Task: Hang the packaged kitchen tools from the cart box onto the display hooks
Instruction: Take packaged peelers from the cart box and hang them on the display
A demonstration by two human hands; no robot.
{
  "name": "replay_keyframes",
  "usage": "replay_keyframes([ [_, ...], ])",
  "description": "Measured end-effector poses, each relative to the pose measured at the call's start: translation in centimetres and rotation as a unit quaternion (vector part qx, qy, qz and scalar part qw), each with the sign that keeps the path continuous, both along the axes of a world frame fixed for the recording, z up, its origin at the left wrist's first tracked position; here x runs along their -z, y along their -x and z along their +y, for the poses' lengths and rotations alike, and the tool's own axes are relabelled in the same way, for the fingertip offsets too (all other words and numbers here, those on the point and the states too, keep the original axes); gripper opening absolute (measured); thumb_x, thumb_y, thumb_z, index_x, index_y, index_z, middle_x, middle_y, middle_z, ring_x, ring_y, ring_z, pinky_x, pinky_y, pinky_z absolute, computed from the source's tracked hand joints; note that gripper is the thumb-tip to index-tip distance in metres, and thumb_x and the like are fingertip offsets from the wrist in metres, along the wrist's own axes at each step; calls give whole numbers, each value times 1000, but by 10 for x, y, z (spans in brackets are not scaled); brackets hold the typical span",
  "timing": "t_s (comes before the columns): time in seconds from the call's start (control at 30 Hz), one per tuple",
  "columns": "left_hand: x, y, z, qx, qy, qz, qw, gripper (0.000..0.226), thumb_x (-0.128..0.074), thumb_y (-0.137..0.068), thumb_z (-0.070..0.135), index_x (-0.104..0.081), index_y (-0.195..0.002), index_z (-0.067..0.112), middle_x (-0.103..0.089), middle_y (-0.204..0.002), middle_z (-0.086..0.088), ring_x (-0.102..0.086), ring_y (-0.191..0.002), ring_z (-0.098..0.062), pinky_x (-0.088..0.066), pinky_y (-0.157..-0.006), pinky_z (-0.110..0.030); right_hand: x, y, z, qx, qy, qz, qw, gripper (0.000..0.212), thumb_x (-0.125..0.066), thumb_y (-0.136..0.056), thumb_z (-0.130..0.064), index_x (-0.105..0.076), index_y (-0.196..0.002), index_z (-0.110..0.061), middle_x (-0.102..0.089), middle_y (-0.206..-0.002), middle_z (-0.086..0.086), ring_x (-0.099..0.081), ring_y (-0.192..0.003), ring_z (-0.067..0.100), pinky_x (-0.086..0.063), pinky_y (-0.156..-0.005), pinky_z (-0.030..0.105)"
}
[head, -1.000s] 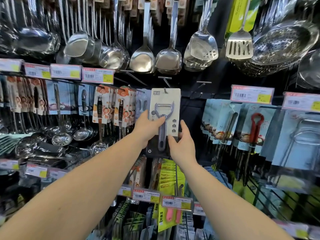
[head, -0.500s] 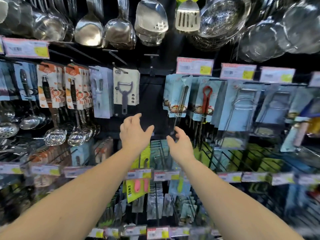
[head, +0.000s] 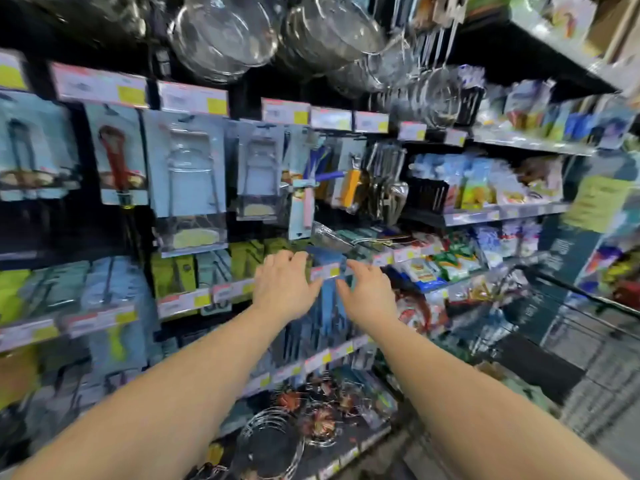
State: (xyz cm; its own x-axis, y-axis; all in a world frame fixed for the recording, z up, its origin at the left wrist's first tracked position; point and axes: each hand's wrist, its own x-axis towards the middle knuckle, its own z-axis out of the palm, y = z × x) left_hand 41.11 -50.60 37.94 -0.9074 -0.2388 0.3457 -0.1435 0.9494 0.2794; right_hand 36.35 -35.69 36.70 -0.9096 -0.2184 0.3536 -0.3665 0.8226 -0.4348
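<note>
Before blurred packaged tools [head: 188,174], empty hands [head: 284,285].

Silver steel strainers [head: 225,39] hang above white price tags w/ yellow corners [head: 100,85] on black display racks [head: 242,98]. Pale-blue backing cards [head: 188,161] carry clear wire tools; one card holds a red-handled utensil [head: 116,157]. Lime-green packs [head: 169,273] sit lower, beside darker blue packs [head: 327,299]. Yellow-orange handled item [head: 351,183] & purple-blue handle [head: 329,176] at centre. Multicolour packets [head: 485,181], mostly light blue & yellow, fill shelves at right.
</note>
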Motion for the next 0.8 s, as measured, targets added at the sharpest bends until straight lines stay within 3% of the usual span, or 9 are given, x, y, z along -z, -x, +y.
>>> replay_keyframes([
  [0.37,37,118,249,177,45,-74,980,65,-42,-97,59,-35,-150,21,-41,-149,-5,-35,-138,-29,-33,-111,-45,43,61,252,179,-46,-42,982,52,-48,-96,-45,-41,-144,-24,-51,-134,7,-50,-120,30,-49,-91,39],
  [0.53,67,190,313,223,62,-91,969,62,-46,-94,61,-44,-141,21,-49,-139,-6,-43,-130,-30,-38,-105,-44,65,114,316,246,-44,-69,966,55,-51,-94,-47,-41,-144,-27,-49,-137,6,-48,-123,30,-48,-96,43],
  [0.8,116,324,373,297,53,-160,940,72,-45,-94,62,-33,-150,19,-36,-154,-10,-28,-143,-32,-30,-114,-44,106,227,397,294,-37,-164,941,60,-58,-93,-44,-36,-146,-28,-48,-139,7,-49,-123,30,-49,-96,41],
])
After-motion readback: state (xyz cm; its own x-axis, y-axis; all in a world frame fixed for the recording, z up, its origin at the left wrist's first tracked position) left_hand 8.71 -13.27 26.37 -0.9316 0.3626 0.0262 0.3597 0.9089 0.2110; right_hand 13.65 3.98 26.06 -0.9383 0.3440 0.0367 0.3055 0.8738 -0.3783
